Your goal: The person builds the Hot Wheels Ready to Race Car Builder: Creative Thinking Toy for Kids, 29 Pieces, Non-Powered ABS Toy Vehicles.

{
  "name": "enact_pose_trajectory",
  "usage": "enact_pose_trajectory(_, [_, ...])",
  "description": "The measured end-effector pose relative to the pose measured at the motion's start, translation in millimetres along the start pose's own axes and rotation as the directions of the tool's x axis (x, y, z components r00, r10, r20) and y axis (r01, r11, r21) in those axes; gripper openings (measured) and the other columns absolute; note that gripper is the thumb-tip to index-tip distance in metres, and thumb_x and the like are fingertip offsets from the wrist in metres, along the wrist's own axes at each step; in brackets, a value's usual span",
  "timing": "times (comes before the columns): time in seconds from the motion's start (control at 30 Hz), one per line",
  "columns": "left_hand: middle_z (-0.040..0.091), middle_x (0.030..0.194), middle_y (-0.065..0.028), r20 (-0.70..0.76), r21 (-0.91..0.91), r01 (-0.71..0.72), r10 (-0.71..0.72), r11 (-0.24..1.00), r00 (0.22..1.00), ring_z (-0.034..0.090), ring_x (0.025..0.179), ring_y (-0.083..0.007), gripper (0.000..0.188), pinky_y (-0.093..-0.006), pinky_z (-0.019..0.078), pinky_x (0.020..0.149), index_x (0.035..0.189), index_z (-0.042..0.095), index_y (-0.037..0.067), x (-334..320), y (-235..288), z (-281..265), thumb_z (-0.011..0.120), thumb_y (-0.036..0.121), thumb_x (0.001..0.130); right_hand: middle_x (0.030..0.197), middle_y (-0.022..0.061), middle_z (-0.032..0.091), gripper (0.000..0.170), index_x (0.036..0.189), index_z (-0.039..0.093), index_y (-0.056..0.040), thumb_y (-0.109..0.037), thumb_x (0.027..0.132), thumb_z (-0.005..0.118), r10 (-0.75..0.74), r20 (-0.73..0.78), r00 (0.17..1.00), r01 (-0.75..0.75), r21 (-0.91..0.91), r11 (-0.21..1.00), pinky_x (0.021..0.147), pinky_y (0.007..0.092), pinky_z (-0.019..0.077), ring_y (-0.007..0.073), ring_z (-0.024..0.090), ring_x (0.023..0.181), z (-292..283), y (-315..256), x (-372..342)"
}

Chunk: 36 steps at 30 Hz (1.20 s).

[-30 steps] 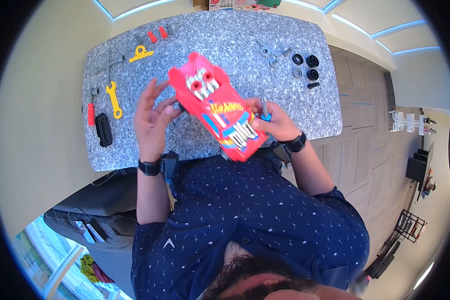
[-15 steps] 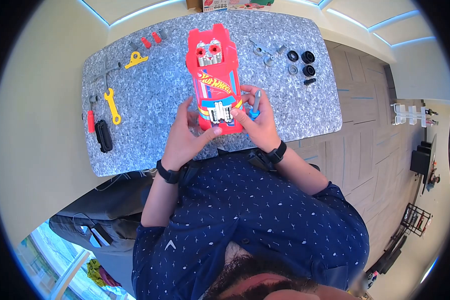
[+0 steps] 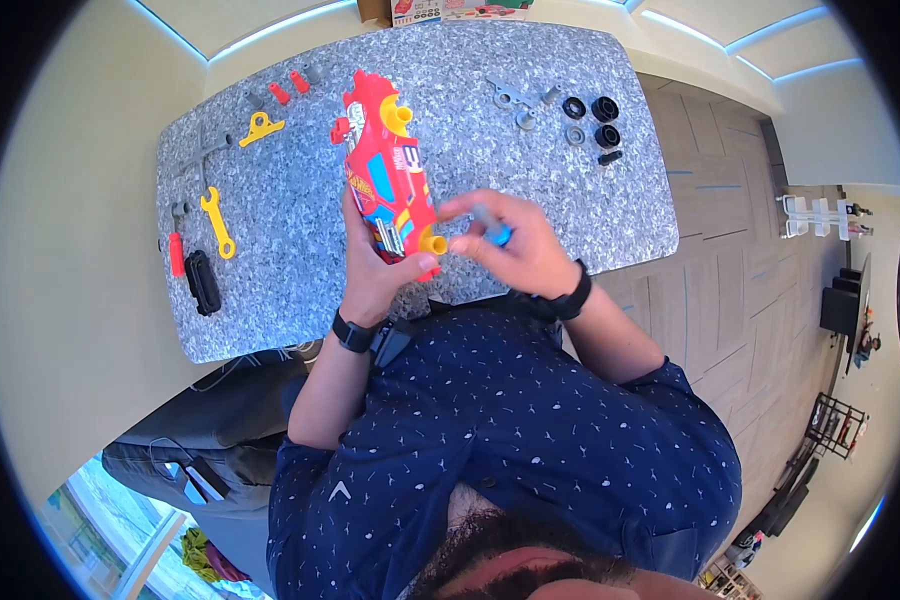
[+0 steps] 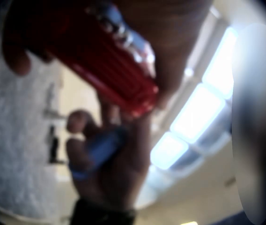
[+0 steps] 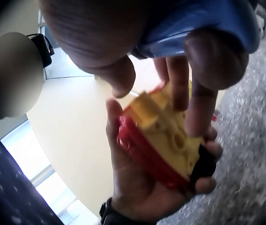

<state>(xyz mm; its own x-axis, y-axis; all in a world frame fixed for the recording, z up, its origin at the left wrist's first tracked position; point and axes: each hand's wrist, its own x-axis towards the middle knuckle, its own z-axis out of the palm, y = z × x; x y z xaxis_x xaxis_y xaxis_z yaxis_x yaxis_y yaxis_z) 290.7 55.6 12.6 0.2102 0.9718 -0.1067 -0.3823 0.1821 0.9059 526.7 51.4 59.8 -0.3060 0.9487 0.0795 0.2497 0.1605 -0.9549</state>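
A red toy car [image 3: 391, 175] stands turned on its side, nose away from the body, showing yellow wheel sockets. The left hand [image 3: 375, 270] grips its near end, thumb along the edge. In the right wrist view the car's yellow underside [image 5: 163, 126] faces the right hand, with a black part near the left fingers. The right hand [image 3: 518, 250] holds a blue-handled tool [image 3: 497, 233] in curled fingers, its grey shaft blurred; the thumb and index fingertips are close to the car's near socket. The left wrist view is blurred, with the tool [image 4: 102, 150] below the car.
On the grey speckled table [image 3: 310, 220] lie a yellow wrench [image 3: 217, 222], a red-handled tool [image 3: 176, 255], a black case-like part [image 3: 202, 283] and a yellow bracket [image 3: 261, 129] at left. Several black wheels [image 3: 605, 109] and grey parts [image 3: 526, 119] lie at right.
The car has rolled from top-up onto its side and moved slightly left. The right hand has let go of the car's body and shifted right, keeping the blue tool.
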Motion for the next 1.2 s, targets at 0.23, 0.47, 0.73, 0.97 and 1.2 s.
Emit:
enact_pose_trajectory(0.23, [0.06, 0.142, -0.0167, 0.139, -0.112, 0.016, 0.0, 0.994, 0.99, 0.073, 0.119, -0.0298, 0.122, -0.0388, 0.0717, 0.069, 0.171, 0.022, 0.018, 4, -31, -42, 0.096, 0.052, 0.079, 0.117, 0.0181, 0.081, 0.051, 0.118, 0.078, -0.0019, -0.042, 0.09, 0.091, -0.018, -0.579, 0.815, -0.487, -0.703, 0.518, 0.086, 0.0491, 0.0602, 0.0369, 0.078, 0.101, -166, 51, 22])
enact_pose_trajectory(0.47, [0.057, 0.151, -0.0213, 0.218, -0.154, 0.06, -0.025, 0.986, 0.976, 0.073, 0.12, -0.0313, 0.128, -0.0381, 0.0717, 0.065, 0.176, 0.014, 0.026, 7, -28, -43, 0.092, 0.058, 0.081, 0.122, 0.0174, 0.082, 0.063, 0.119, 0.078, -0.0005, -0.049, 0.082, 0.095, 0.354, -0.57, 0.742, -0.668, -0.674, 0.315, 0.096, 0.0484, 0.0618, 0.0374, 0.078, 0.114, -215, 90, 44])
enact_pose_trajectory(0.73, [0.056, 0.149, -0.0224, 0.165, -0.091, -0.011, 0.026, 0.996, 0.986, 0.076, 0.112, -0.0305, 0.138, -0.0313, 0.0678, 0.055, 0.18, 0.002, 0.032, 10, -28, -40, 0.091, 0.063, 0.078, 0.106, 0.0104, 0.083, 0.049, 0.13, 0.079, -0.0026, -0.017, 0.085, 0.093, 0.081, -0.466, 0.881, -0.338, -0.501, 0.797, 0.089, 0.0365, 0.061, 0.0222, 0.078, 0.101, -193, 41, 37])
enact_pose_trajectory(0.97, [0.05, 0.158, -0.0207, 0.134, -0.053, -0.075, 0.082, 0.996, 0.988, 0.068, 0.13, -0.0296, 0.141, -0.0356, 0.0676, 0.076, 0.181, 0.003, 0.025, 11, -31, -35, 0.086, 0.074, 0.078, 0.134, 0.011, 0.065, 0.043, 0.13, 0.075, -0.0056, -0.001, 0.088, 0.087, -0.145, -0.036, 0.989, 0.149, 0.264, 0.953, 0.095, 0.0337, 0.0582, 0.0176, 0.068, 0.118, -31, -17, 15])
enact_pose_trajectory(1.2, [0.034, 0.176, -0.0186, 0.105, -0.033, -0.158, 0.161, 0.987, 0.981, 0.047, 0.158, -0.0316, 0.159, -0.0509, 0.0476, 0.126, 0.182, 0.0, 0.018, 10, -31, -29, 0.085, 0.09, 0.068, 0.138, 0.0113, 0.068, 0.051, 0.136, 0.076, -0.0061, -0.003, 0.088, 0.092, -0.329, 0.13, 0.935, 0.294, 0.23, 0.928, 0.085, 0.0302, 0.0577, 0.0153, 0.07, 0.109, 39, -2, 23])
